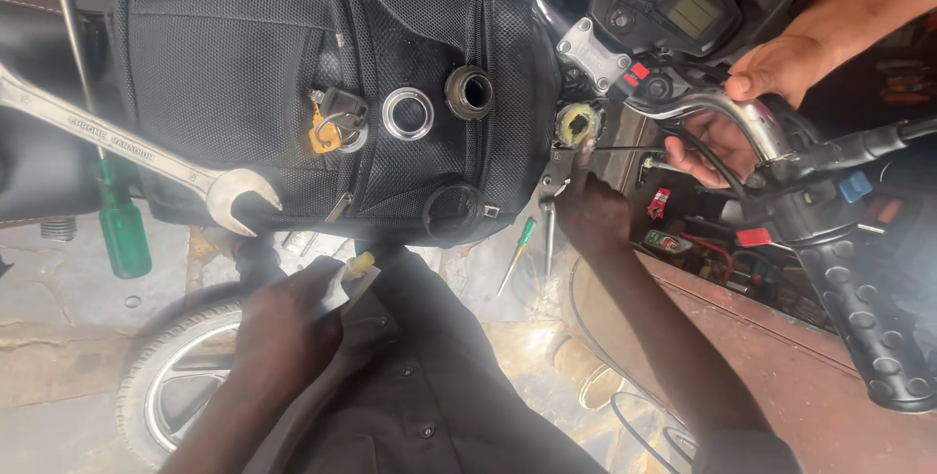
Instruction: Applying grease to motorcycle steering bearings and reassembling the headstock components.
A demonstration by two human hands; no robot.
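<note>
Left hand [288, 323]: nearest the lens, we logged it low against our dark shirt, fingers curled round a small pale object with a yellow tip [357, 266]; what it was, we could not tell.
Right hand [589, 210]: reached up to the steering head, forefinger extended onto the greasy round bearing seat [579, 123]; remaining fingers loosely bent, nothing gripped that we could see.
Step in hand: we judged it to be work at the steering head; a light, steady fingertip and the parts kept free of grit would have served best.
Tank bag [293, 74]: black woven mesh, soft and padded, serving as a parts tray.
Parts on bag: bright metal ring [407, 112], dark threaded collar [469, 91], black ring [452, 208], key with yellow tag [330, 124].
Spanner [146, 154]: large, open-ended, bright steel, lying across the bag's left edge.
Screwdriver [122, 225]: green translucent handle, below the spanner.
Handlebar [742, 118]: chromed tube with a knobbly black rubber grip [869, 323].
Other person's hands [771, 69]: one on the bar, one beneath it.
</note>
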